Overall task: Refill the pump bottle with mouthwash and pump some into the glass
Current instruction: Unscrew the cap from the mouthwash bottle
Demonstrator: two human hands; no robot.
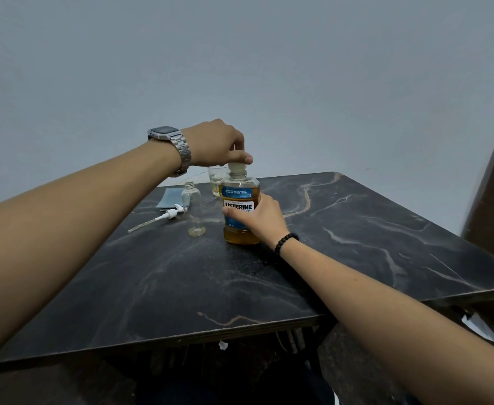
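While right hand (257, 216) steadies mouthwash bottle (241, 213), left fingers (241, 157) grip its cap (236, 164).

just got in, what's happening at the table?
A person is opening the mouthwash bottle: the right hand grips its body on the dark marble table while the left hand grips the cap. Left of it stands the small clear pump bottle, open and nearly empty, its pump head lying beside it. The glass stands behind. Nothing poured yet.
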